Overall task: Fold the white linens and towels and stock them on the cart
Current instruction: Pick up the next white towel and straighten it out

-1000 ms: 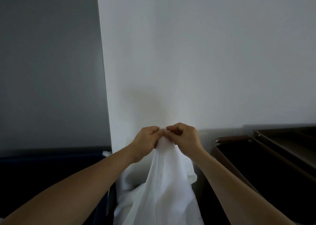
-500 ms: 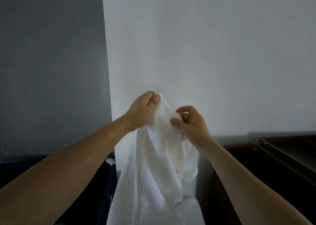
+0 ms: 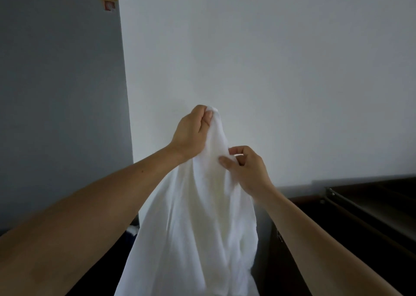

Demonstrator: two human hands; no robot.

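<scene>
A second ago both grips pinched the top of the white sheet (image 3: 202,228) together. Now the left grip (image 3: 191,133) is up high, curled tight on the top. The right grip (image 3: 245,167) pinches the edge lower down. The sheet hangs from them, ready to open out.

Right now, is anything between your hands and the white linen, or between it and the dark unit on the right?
No. The left hand grips the white linen at its top and the right hand pinches a fold lower. Toward the dark unit, only the right forearm crosses; nothing else blocks it.
</scene>
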